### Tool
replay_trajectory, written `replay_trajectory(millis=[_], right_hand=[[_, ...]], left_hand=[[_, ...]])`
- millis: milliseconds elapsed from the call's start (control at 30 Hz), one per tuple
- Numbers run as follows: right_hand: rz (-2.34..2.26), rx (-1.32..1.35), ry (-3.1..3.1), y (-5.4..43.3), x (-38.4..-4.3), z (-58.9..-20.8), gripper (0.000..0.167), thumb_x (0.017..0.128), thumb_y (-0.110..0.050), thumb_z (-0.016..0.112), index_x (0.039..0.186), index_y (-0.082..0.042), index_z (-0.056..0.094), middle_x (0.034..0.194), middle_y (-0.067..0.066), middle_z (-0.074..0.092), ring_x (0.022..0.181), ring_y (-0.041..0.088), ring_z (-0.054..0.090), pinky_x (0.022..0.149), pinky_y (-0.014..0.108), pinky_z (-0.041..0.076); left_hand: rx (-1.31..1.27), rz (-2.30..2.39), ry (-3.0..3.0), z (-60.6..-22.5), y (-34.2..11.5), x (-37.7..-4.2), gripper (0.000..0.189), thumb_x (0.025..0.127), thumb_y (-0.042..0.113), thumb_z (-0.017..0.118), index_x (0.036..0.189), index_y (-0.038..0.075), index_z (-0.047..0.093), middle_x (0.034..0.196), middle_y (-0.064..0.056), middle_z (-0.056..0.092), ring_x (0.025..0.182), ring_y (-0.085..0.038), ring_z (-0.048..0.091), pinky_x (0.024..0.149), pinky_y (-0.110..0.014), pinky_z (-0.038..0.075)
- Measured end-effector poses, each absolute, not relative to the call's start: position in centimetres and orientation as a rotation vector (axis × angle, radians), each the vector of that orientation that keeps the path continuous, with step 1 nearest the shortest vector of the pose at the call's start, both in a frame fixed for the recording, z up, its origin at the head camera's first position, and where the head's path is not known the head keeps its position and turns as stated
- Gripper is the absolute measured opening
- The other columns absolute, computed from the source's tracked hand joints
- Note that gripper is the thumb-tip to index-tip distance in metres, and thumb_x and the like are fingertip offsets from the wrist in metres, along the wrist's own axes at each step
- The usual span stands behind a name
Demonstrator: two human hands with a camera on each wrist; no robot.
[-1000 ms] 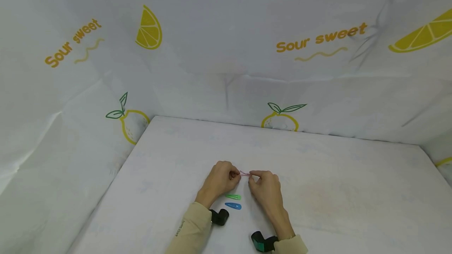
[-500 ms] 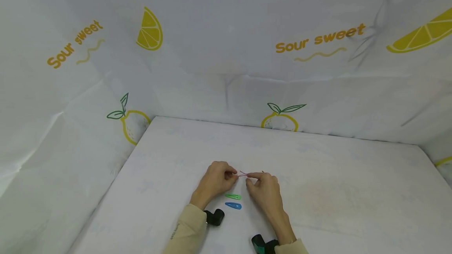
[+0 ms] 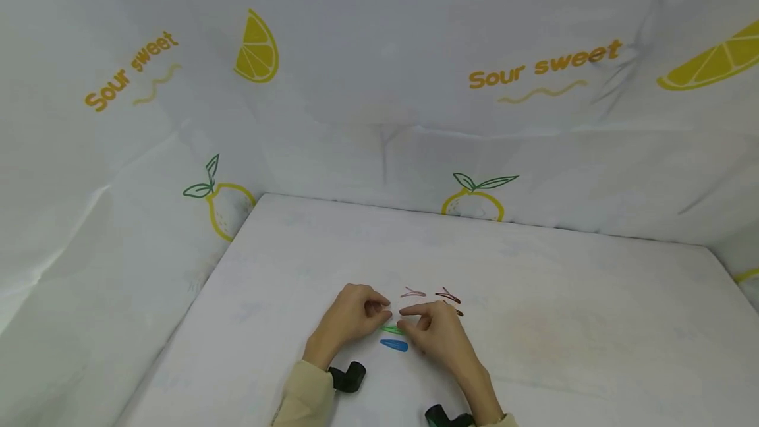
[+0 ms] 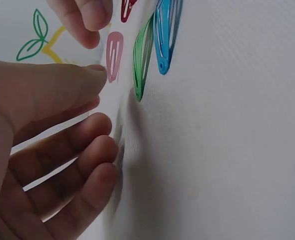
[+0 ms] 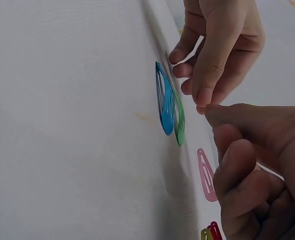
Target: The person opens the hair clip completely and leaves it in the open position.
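In the head view my left hand (image 3: 351,316) hovers just left of a green snap hair clip (image 3: 390,330), with nothing between its fingers. My right hand (image 3: 440,335) is on the clip's other side, thumb and forefinger apart and holding nothing; its fingertips overlap the green clip's right end. A blue hair clip (image 3: 394,344) lies nearer to me. Beyond the hands a pink hair clip (image 3: 413,292) rests on the table, its prongs spread. To its right lies a dark red hair clip (image 3: 449,296), likewise spread.
Another clip (image 3: 459,312) is partly hidden behind the right hand. The right wrist view shows an olive-yellow clip (image 5: 206,234) beside a red one (image 5: 215,231). A white cloth with lemon prints hangs behind the white table (image 3: 569,321). Black wrist cameras sit on both wrists.
Both hands have let go of the pink hair clip, which now lies on the table. They have drawn back toward the green clip, uncovering the dark red clip at the right.
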State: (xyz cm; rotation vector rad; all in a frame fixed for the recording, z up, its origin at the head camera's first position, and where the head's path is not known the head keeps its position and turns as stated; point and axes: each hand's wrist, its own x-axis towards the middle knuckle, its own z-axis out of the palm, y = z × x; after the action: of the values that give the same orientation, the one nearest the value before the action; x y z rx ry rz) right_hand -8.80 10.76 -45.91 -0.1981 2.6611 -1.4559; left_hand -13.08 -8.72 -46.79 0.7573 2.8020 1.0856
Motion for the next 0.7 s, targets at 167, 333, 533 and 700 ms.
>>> replay_trajectory(millis=[167, 333, 533, 700], right_hand=[[-1.406, -0.195, 2.663, 10.6, -8.6, -46.2, 0.020, 0.086, -0.013, 0.079, 0.103, -0.004, 0.080, 0.046, -0.006, 0.053, 0.040, 0.001, 0.038, 0.042, 0.016, 0.024], [-1.410, -0.208, 2.663, 10.6, -8.4, -46.4, 0.020, 0.085, -0.011, 0.079, 0.103, -0.002, 0.080, 0.047, -0.005, 0.055, 0.041, 0.002, 0.038, 0.042, 0.016, 0.025], [-1.409, -0.234, 2.681, 10.7, -8.3, -46.6, 0.021, 0.084, -0.011, 0.080, 0.102, -0.001, 0.080, 0.052, -0.004, 0.061, 0.044, 0.000, 0.041, 0.043, 0.017, 0.031], [-1.414, -0.252, 2.660, 10.8, -8.3, -46.7, 0.023, 0.083, -0.011, 0.082, 0.102, 0.000, 0.079, 0.057, -0.002, 0.062, 0.047, 0.001, 0.045, 0.044, 0.019, 0.036]], left_hand=[[0.719, 1.076, 2.762, -46.8, -9.4, -12.3, 0.013, 0.086, 0.011, 0.080, 0.097, 0.005, 0.081, 0.080, 0.000, 0.073, 0.070, -0.002, 0.057, 0.065, -0.017, 0.048], [0.696, 1.063, 2.733, -46.6, -9.8, -11.6, 0.016, 0.086, 0.013, 0.081, 0.100, 0.005, 0.081, 0.085, 0.000, 0.073, 0.075, -0.003, 0.058, 0.069, -0.018, 0.049], [0.703, 1.058, 2.737, -46.8, -10.0, -11.1, 0.021, 0.084, 0.013, 0.083, 0.103, 0.005, 0.080, 0.089, -0.001, 0.073, 0.077, -0.003, 0.058, 0.071, -0.019, 0.049], [0.725, 1.038, 2.755, -47.0, -9.9, -11.0, 0.021, 0.083, 0.011, 0.084, 0.103, 0.006, 0.081, 0.090, -0.001, 0.073, 0.077, -0.002, 0.056, 0.070, -0.018, 0.048]])
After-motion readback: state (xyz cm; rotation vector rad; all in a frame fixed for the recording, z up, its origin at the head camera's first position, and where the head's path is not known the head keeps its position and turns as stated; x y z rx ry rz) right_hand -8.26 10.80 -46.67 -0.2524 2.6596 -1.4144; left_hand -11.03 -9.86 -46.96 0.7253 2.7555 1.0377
